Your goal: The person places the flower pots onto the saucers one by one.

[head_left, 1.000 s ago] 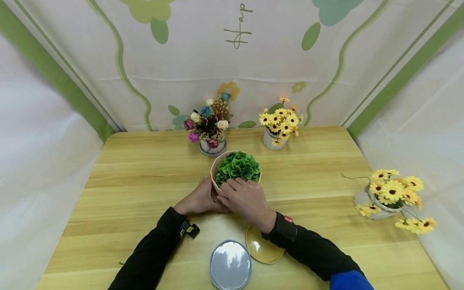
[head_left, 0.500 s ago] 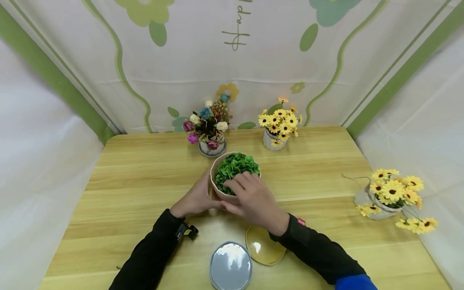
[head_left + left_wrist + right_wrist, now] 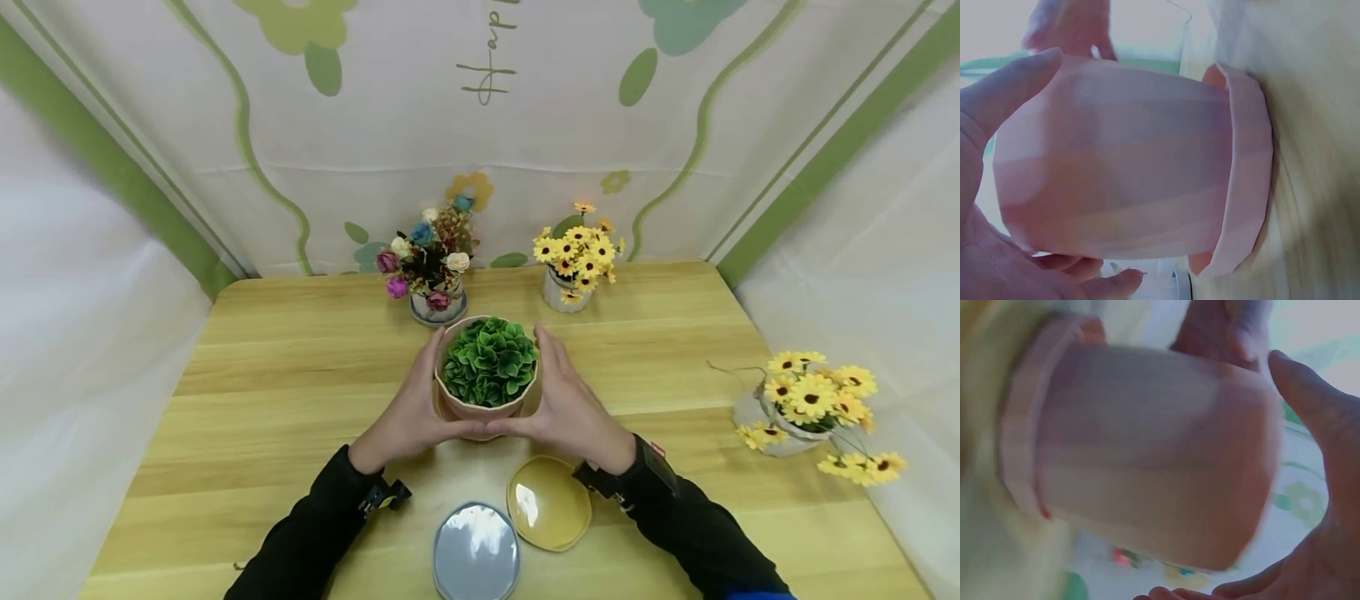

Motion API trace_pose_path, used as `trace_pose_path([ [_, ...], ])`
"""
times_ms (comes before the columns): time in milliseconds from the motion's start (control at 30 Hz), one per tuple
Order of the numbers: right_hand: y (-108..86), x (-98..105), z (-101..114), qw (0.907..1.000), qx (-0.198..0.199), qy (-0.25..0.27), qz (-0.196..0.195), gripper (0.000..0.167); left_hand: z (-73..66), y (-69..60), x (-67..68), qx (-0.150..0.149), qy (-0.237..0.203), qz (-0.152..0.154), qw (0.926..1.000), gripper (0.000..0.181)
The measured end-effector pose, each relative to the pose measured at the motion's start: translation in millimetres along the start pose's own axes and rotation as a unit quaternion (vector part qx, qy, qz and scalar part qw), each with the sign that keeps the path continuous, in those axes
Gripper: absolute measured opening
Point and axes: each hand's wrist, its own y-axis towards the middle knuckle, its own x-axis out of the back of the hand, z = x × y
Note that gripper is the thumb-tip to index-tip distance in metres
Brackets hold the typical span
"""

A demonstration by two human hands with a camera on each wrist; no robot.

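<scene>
The pink flowerpot [image 3: 1129, 162], filled with green foliage [image 3: 491, 360], stands upright in its matching saucer [image 3: 1250, 169], long axis vertical. It is centred between the left hand [image 3: 408, 412] and right hand [image 3: 573, 408]; neither is clearly nearer. Grip state: both part-closed, fingers and thumbs curved round the pot near the rim; firmness of contact cannot be told. On the wooden counter [image 3: 300, 375], the yellow plate [image 3: 551, 504] and blue-grey plate [image 3: 476, 554] lie on the person's side. Yellow daisies [image 3: 577, 254] stand beyond, before a printed backdrop [image 3: 390, 108].

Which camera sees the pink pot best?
The left wrist view: the pink pot shows side-on, clearly, down to its saucer. The right wrist view shows its side blurred; the head view shows its rim from above, around green leaves.
</scene>
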Motion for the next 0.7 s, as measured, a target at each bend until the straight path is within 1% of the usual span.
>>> trace_pose_path([
  [67,3.0,-7,-5,0.9994,-0.002,0.032,0.014,0.149,0.3,-0.8,-2.1,-0.002,0.002,-0.002,1.0,0.142],
  [133,6.1,-14,-9,0.9985,0.011,0.051,0.012,0.145,1.7,-0.9,-4.6,-0.01,0.004,-0.006,0.9999,0.14],
  [200,8.5,-19,-14,0.9977,0.031,0.06,0.001,0.14,3.3,-0.5,-6.7,-0.014,0.011,-0.009,0.9998,0.137],
  [267,10.5,-22,-17,0.997,0.052,0.057,-0.009,0.136,4.2,0.0,-8.0,-0.016,0.019,-0.014,0.9996,0.134],
  [333,11.5,-24,-19,0.9964,0.064,0.054,-0.015,0.134,4.4,0.0,-8.3,-0.015,0.024,-0.017,0.9995,0.133],
  [433,12.3,-24,-19,0.9961,0.07,0.052,-0.016,0.133,4.1,0.8,-8.2,-0.012,0.021,-0.018,0.9995,0.133],
  [700,15.2,-24,-21,0.9962,0.081,0.027,-0.021,0.133,5.5,4.6,-9.4,-0.007,0.016,-0.02,0.9996,0.133],
])
